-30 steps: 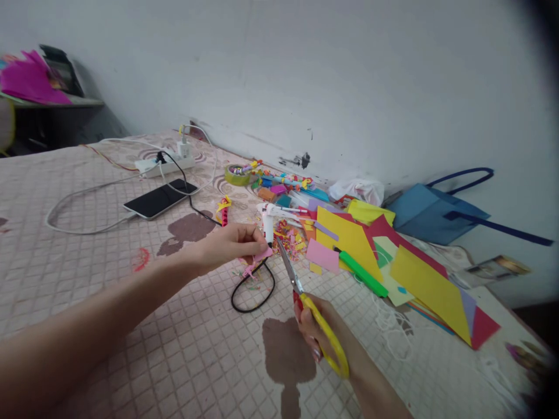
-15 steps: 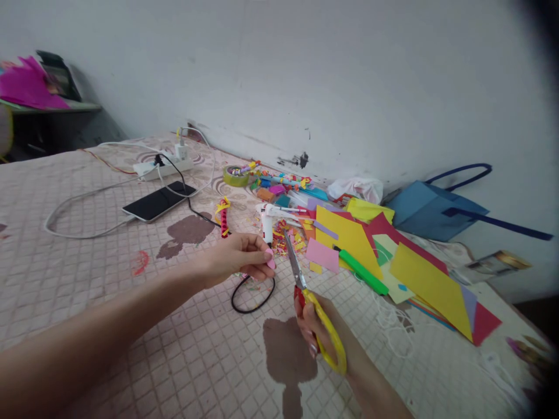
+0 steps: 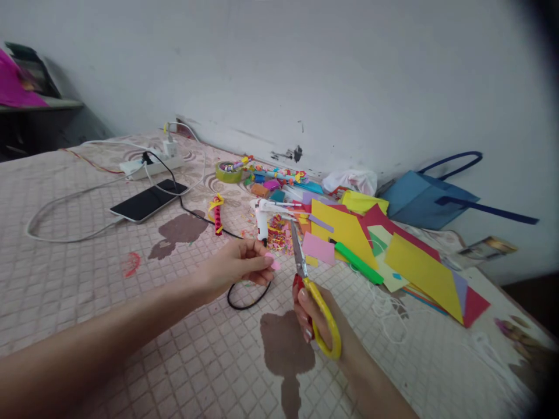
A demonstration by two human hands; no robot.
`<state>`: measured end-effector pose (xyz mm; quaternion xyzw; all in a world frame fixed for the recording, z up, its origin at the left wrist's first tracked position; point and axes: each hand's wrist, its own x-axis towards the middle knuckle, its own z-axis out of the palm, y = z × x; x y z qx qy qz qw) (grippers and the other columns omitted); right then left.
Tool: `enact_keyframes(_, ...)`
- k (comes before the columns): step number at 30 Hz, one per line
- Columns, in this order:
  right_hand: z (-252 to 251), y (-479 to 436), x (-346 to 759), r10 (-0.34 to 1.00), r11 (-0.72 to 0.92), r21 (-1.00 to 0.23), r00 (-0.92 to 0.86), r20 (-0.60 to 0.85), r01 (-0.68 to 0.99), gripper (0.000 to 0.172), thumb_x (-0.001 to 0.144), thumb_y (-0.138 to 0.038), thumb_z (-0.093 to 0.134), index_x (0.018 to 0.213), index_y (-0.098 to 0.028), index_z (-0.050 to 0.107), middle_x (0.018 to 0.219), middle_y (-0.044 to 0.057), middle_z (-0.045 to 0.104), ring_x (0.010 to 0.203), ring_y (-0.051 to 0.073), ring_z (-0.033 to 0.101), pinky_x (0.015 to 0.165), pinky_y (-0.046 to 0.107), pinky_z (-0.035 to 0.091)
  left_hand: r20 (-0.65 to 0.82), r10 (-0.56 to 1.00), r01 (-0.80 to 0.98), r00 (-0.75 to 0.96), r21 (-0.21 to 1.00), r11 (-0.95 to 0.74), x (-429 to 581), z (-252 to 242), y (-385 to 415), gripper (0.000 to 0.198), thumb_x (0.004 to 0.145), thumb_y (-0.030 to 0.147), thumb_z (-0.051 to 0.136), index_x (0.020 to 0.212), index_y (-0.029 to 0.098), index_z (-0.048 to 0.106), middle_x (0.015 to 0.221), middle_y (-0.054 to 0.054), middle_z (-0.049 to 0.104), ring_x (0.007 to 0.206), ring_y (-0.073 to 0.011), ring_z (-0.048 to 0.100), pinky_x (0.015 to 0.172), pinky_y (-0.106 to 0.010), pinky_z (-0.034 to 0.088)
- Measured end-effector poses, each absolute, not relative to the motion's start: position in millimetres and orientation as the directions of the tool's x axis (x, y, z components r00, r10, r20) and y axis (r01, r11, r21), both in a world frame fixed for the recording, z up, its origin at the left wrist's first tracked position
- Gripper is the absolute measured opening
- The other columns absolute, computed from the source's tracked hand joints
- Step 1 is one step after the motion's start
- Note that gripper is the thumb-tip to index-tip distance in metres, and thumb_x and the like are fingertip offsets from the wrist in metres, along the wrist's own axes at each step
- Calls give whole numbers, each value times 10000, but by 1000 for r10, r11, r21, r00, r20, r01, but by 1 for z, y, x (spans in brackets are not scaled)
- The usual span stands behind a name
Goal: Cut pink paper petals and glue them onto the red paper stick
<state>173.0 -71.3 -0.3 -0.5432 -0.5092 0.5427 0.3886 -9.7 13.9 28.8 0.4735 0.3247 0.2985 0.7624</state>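
Observation:
My left hand (image 3: 238, 267) is closed in a pinch on a small pink paper piece (image 3: 272, 262), held just above the mat. My right hand (image 3: 315, 317) grips yellow-handled scissors (image 3: 312, 291); the blades point up and away and look closed, just right of the pink piece. Behind them lie a white glue gun (image 3: 264, 216), a pile of coloured paper scraps (image 3: 279, 233), a loose pink square (image 3: 318, 248) and a green marker (image 3: 358, 263) on yellow and red paper sheets (image 3: 410, 262).
A phone (image 3: 146, 202) lies charging at the left near a power strip (image 3: 151, 164) with cables. A black cable loop (image 3: 247, 298) sits under my left hand. A tape roll (image 3: 227, 171), a blue bag (image 3: 425, 201) and a white plastic bag (image 3: 353, 180) line the wall.
The pink piece in my left hand has become smaller and a trimmed strip is gone from view. The scissors have swung more upright and closer to it. The view shifted slightly right.

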Motion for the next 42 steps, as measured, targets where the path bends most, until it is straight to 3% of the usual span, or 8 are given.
enact_keyframes(5,-8,-74,175,988,-119,-982,-85,-132,147,450,801,-645,417,772,-196,421,515,-82,366,364,53,330,345,174,358,-230,792,-226,565,880,417,-7,26,12,258,677,289,727,744,138,528,732,-30,677,641,-107,632,616,-223,488)
enact_keyframes(9,-10,-76,170,997,-54,-985,-45,-62,166,384,818,-579,460,795,-196,433,548,-78,373,392,57,369,364,178,352,-176,838,-279,516,891,358,-4,24,5,241,712,318,695,753,147,530,768,-20,660,662,-96,605,631,-221,477)
enact_keyframes(16,7,-71,158,985,-31,-997,169,-20,68,313,729,-396,653,813,-210,416,736,-33,517,462,61,438,372,179,385,-163,835,-78,526,968,238,9,12,-19,265,723,378,662,728,148,530,644,20,558,577,-83,512,563,-213,414)
enact_keyframes(23,6,-69,164,979,-51,-996,201,-36,73,243,731,-319,633,774,-201,425,688,-44,520,463,67,446,386,183,404,-185,734,-5,653,969,249,10,4,-21,255,733,366,642,750,148,511,658,4,591,610,-107,543,581,-234,415)
enact_keyframes(28,3,-68,166,990,-70,-993,127,-58,96,268,730,-353,648,760,-201,428,639,-58,485,433,62,421,374,184,375,-136,735,23,664,987,162,10,8,-20,248,729,355,644,717,139,523,629,11,580,564,-93,524,530,-216,395)
enact_keyframes(32,0,-71,168,997,-49,-989,70,-40,138,310,806,-494,529,751,-208,423,543,-79,399,396,70,387,376,198,370,-154,790,-54,593,972,230,7,15,-12,254,741,360,642,711,133,532,656,-7,620,598,-99,574,596,-230,452)
enact_keyframes(38,0,-76,171,990,-45,-943,-109,-85,330,344,829,-514,467,696,-208,382,528,-77,344,414,68,334,369,182,311,-59,882,-263,467,943,202,-2,25,3,226,755,320,654,747,131,529,795,-44,678,724,-119,633,719,-262,504)
enact_keyframes(42,2,-77,171,988,-29,-890,-120,-93,454,309,830,-474,466,701,-205,384,564,-67,350,434,68,338,378,184,303,-25,904,-324,427,929,179,-6,31,8,217,754,303,663,751,133,527,806,-41,685,745,-120,644,749,-268,507)
